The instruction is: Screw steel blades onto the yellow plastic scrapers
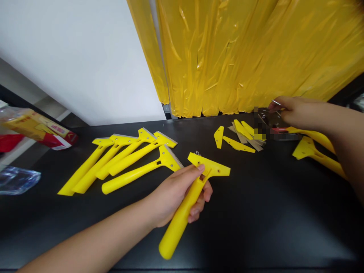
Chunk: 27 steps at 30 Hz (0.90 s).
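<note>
Showing, in the head view, a left hand point(184, 189) wrapped around the handle of a yellow scraper point(182, 214), whose flat head points to one o'clock and its butt to seven. Taking this scraper as the dial's centre, five bladed scrapers point(125, 174) lie overlapping on the black table point(256, 227) at ten o'clock. Loose yellow plates point(218, 137), some crossing grey-brown strips point(257, 145), lie near one o'clock. At two o'clock the right hand point(295, 112) reaches over a dark tray point(277, 123); whether its fingers grip the slim shiny piece point(275, 102) beside them cannot be told. Another yellow scraper body point(307, 149) lies below the right hand, partly hidden by the forearm.
</note>
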Motion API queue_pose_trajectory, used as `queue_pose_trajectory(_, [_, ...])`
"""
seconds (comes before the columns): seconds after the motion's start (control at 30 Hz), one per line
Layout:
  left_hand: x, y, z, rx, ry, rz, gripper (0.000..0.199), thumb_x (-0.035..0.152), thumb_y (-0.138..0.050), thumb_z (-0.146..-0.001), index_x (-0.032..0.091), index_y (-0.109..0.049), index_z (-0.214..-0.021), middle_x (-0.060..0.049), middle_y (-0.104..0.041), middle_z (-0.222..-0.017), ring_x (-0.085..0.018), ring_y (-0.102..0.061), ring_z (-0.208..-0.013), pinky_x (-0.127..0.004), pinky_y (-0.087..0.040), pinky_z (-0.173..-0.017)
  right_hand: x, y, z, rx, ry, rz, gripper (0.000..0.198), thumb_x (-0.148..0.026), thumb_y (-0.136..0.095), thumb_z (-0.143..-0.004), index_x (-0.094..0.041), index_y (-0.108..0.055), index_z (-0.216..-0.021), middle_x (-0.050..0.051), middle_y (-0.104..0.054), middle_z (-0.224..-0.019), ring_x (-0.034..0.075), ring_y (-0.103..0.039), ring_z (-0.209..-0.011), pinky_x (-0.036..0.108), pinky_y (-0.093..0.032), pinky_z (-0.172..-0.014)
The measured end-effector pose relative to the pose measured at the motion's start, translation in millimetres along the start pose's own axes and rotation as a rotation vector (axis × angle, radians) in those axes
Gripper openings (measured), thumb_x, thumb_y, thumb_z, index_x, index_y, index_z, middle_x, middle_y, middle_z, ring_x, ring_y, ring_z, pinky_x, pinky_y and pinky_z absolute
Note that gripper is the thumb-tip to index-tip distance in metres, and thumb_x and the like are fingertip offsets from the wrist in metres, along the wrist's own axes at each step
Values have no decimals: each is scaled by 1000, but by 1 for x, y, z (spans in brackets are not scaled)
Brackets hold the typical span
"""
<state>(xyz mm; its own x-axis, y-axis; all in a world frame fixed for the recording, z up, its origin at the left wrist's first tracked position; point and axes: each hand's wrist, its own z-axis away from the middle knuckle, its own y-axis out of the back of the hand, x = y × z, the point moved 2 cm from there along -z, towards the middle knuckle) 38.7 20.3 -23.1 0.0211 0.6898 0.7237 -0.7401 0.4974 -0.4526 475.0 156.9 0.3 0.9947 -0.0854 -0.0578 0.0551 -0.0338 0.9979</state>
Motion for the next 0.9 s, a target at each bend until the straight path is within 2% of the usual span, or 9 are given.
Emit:
queue_pose_trajectory(0.17, [0,1,0,6,3,-2,60,69,-56,-104,17,-65,-76,1,-49,-53,-10,-43,-43,-19,-41,-40,-7,4,0,-33,-29,45,44,-26,-59,-79,-29,-64,-123,15,-73,-112,37,-71,-99,46,-57,-83])
queue_pose_trajectory(0.43, [1,0,1,1,2,-8,56,65,-56,-105,18,-64,-76,1,-48,-51,-11,-42,-43,-19,-41,-41,-10,-5,1,-56,7,17,58,-22,-58,-77,-30,-61,-134,15,-70,-136,38,-69,-124,49,-58,-102])
queue_pose_trajectory(0.53, [1,0,1,1,6,-17,57,66,-55,-105,18,-64,-76,1,-49,-52,-11,-42,-43,-20,-41,-42,-11,-3,2,-61,7,16,55,-23,-59,-77,-30,-61,-132,15,-71,-134,38,-69,-122,48,-58,-101])
queue_pose_trajectory(0.7, [1,-1,2,10,6,-12,58,67,-56,-105,18,-64,-76,2,-48,-51,-11,-42,-44,-20,-41,-42,-8,0,2,-85,-21,30,42,-26,-60,-77,-30,-63,-118,13,-73,-111,37,-72,-102,49,-59,-88])
queue_pose_trajectory(0.9, [1,0,1,7,1,-12,60,72,-57,-103,18,-64,-76,2,-49,-51,-11,-42,-44,-20,-40,-42,-4,-4,-1,-108,-14,2,43,-25,-60,-76,-29,-62,-119,12,-74,-121,35,-72,-110,46,-58,-95])
